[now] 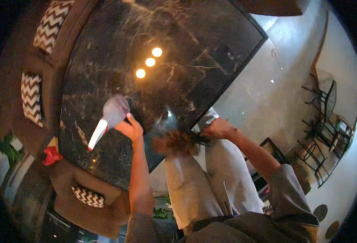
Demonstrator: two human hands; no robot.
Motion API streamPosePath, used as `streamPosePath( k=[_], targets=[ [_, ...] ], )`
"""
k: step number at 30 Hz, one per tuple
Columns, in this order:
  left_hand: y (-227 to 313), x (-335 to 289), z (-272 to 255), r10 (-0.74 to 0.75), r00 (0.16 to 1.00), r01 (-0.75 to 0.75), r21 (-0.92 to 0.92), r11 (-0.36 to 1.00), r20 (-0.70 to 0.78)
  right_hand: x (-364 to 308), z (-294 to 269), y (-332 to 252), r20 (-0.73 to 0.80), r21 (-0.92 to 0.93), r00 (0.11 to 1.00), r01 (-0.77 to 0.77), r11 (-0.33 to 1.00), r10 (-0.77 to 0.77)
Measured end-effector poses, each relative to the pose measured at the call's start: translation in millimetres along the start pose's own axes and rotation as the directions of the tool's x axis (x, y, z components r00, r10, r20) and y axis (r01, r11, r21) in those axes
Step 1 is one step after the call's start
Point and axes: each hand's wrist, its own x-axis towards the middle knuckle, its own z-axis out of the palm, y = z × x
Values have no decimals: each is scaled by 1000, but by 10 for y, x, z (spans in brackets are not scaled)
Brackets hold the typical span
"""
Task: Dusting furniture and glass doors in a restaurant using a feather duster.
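My left hand [130, 128] is closed at the near side of a pale, greyish-purple bottle-shaped thing [115, 110] over the dark table, one finger raised beside it. A long white part with a red tip [97, 133] juts from it toward the lower left. My right hand [220, 128] is closed around the dark handle of a brown, bristly brush-like thing [180, 142], just above my thighs at the table edge. Motion smears the brown end, and its exact kind does not show.
The dark marble-look table [211, 36] reflects three round lights. Brown sofas with zigzag cushions [32, 97] stand along the left, near a red cloth-like thing [53, 155]. Black metal chairs [314, 156] are at the right, on the pale floor [263, 93].
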Motion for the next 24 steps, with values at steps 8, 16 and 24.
streamPosePath(
  k=[8,16,24],
  targets=[
    [-345,-190,-678,23,995,4,-258,966,102,197,665,-585,-305,-62,935,168,984,-179],
    [-1713,-1188,-1412,-498,826,539,109,835,-264,697,1234,-1210,-142,-288,920,315,904,-365],
    [-2159,-1615,-1605,-529,770,624,250,740,-358,1611,1220,-2062,117,-330,861,505,798,-496]
  ],
)
